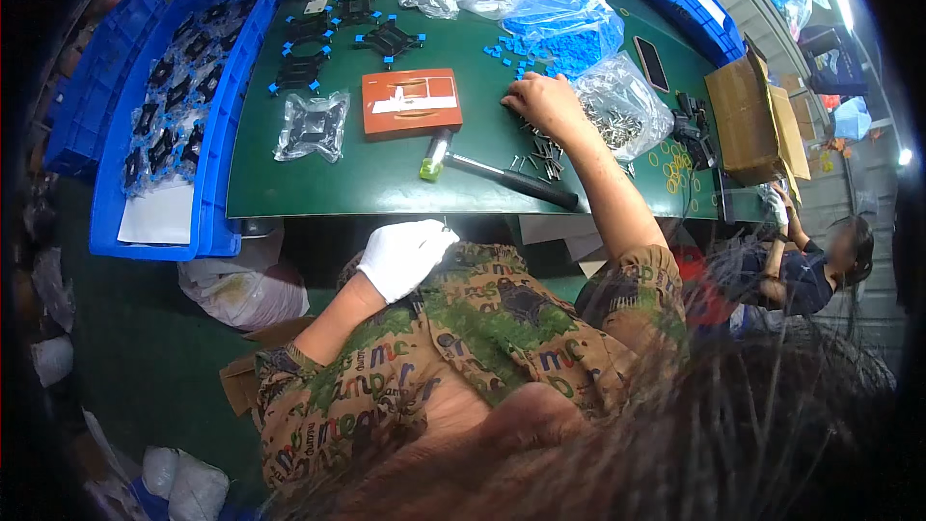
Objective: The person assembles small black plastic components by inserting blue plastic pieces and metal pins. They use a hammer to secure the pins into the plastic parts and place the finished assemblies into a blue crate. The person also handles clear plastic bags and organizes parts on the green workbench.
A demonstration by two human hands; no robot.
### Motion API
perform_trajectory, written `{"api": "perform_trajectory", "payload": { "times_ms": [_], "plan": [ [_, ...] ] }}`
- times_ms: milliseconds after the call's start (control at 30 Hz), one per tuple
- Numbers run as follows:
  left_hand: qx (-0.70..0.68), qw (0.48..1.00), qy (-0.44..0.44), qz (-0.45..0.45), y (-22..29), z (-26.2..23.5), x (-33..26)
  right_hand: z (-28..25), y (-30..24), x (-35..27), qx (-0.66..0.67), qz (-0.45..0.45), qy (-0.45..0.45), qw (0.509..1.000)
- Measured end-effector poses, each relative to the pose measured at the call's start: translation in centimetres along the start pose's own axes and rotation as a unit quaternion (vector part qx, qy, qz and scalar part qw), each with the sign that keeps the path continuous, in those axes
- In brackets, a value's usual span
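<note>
Nearest, the left hand in a white fabric glove rests against the patterned shirt at the edge of the green tabletop, fingers curled together and holding nothing that shows. Just beyond lies a hammer with a black grip and a yellow-green capped head. The bare right hand reaches over a scatter of small dark metal pins, its fingers bunched down on the tabletop (whether they pinch a pin I cannot tell). Left of it sits an orange rectangular block, smooth and hard, with nothing visibly mounted on it. Farther on, small blue plastic clips spill from a clear bag, and black cross-shaped brackets with blue tips stand loose. Many more fill the blue crate at left, so a good batch looks done, while the heaps of pins and clips suggest plenty remains.
</note>
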State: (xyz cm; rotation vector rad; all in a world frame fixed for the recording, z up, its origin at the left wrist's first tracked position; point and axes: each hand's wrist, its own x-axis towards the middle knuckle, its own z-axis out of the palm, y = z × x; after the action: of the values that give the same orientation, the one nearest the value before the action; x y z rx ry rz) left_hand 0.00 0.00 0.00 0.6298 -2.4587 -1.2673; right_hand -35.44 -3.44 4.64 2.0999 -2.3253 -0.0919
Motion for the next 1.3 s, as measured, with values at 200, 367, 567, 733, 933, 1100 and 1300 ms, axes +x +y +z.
{"api": "perform_trajectory", "payload": {
  "times_ms": [200,367,567,733,933,1100,1300],
  "plan": [
    [0.033,0.996,0.030,0.071,-0.4,0.4,-0.1,0.6,0.3,0.9,-0.020,-0.029,-0.008,0.999],
    [0.018,0.999,0.004,0.034,-0.3,0.2,0.0,-1.5,-3.3,-1.8,0.211,-0.095,0.024,0.973],
    [-0.013,0.998,-0.038,-0.056,-0.1,0.2,0.5,-2.9,-11.2,-10.7,0.356,-0.220,-0.098,0.903],
    [-0.017,0.996,-0.055,-0.065,-0.3,0.5,0.5,-1.9,-11.9,-12.2,0.360,-0.199,-0.100,0.906],
    [-0.019,0.997,-0.061,-0.042,-0.4,0.8,0.5,-1.7,-11.4,-12.5,0.320,-0.210,-0.125,0.915],
    [-0.026,0.998,-0.044,-0.025,0.6,0.5,0.7,-2.3,-10.1,-12.6,0.348,-0.202,-0.124,0.907],
    [-0.001,0.998,-0.065,-0.013,0.7,0.5,1.0,-3.2,-10.0,-12.6,0.324,-0.211,-0.154,0.909]
  ]
}}
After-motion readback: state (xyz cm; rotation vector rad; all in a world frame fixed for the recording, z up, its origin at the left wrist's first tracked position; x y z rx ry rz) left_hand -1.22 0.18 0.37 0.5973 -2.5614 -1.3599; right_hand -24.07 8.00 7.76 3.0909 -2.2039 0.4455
